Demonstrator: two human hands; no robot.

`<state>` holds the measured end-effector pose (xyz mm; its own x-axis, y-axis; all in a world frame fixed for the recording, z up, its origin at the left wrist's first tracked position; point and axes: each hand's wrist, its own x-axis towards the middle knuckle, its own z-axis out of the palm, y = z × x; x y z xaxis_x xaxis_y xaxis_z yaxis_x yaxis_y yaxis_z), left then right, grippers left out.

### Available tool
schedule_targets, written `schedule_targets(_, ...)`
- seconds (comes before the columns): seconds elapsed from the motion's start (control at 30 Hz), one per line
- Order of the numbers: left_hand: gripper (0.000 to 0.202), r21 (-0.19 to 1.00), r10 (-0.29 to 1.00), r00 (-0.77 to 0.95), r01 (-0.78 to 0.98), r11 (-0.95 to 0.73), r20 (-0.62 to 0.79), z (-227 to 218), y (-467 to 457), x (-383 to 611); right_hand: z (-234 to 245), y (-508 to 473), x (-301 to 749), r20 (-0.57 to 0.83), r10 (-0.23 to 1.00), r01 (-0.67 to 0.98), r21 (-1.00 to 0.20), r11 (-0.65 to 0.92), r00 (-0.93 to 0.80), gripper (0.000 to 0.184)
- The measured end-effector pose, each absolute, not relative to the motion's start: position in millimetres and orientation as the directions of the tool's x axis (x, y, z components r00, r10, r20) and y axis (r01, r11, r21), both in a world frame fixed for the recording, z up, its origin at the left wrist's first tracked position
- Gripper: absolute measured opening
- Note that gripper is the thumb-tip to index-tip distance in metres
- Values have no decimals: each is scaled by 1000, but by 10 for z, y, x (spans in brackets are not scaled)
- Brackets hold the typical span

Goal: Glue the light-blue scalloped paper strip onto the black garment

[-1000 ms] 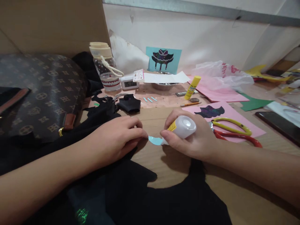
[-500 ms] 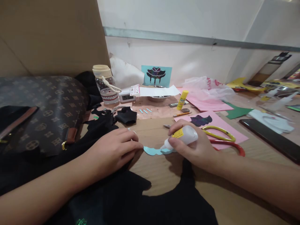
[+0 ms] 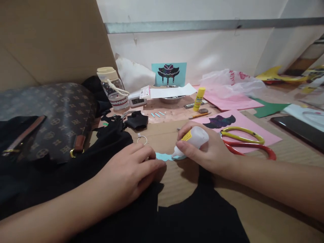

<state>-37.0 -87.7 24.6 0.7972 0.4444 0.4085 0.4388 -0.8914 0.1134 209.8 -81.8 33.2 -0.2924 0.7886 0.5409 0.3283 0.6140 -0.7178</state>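
Bag: a brown patterned bag (image 3: 60, 121) slumps at our far left, its gold ring catching the light.
Black cloth: a broad, dark spread of cloth (image 3: 197, 222) runs from beside the bag, beneath our left arm and across the foreground.
Drinking bottle: a cream-capped bottle (image 3: 113, 91) stands just beside a small white clock (image 3: 138, 100).
Left hand: our left hand (image 3: 134, 165) rests with fingers bent and close together, at the strip's left end; whether they pinch or only press, we cannot tell.
Blue strip: the wavy-edged strip (image 3: 163, 156) lies between our hands over brown cardboard (image 3: 174, 189).
Squeeze bottle: tilted, the white bottle (image 3: 198, 136) points its nozzle down to the strip.
Right hand: our right hand (image 3: 210, 152) is wrapped firmly around the squeeze bottle.
Scissors: yellow-and-red-handled scissors (image 3: 249, 144) lie partly over a pink sheet (image 3: 265, 136).
Phone: a dark phone (image 3: 298, 125) lies at right.
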Motion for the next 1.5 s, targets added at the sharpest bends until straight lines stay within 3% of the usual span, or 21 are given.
schedule_targets(0.13,24,15,422,816,454,-891,395,234,-882,-334,391,-731,2000,579,741,324,-668,670,-339,26)
schedule_targets(0.3,25,-14,401,829,441,-897,389,252,-860,-324,399,-658,1944,615,672,375,-557,741,-413,32)
schedule_targets(0.53,24,38,428,829,445,-895,360,227,-862,-322,390,-664,1974,595,688,336,-603,724,-415,35)
schedule_targets(0.9,26,28,410,829,433,-901,381,213,-856,-339,377,-683,1945,597,664,390,-537,748,-451,34)
schedule_targets(1.3,25,104,438,819,432,-896,371,164,-856,-355,395,-720,1988,570,683,423,-537,730,-457,30)
schedule_targets(1.5,28,118,446,819,434,-893,362,204,-866,-345,406,-733,2006,570,716,377,-610,697,-402,32)
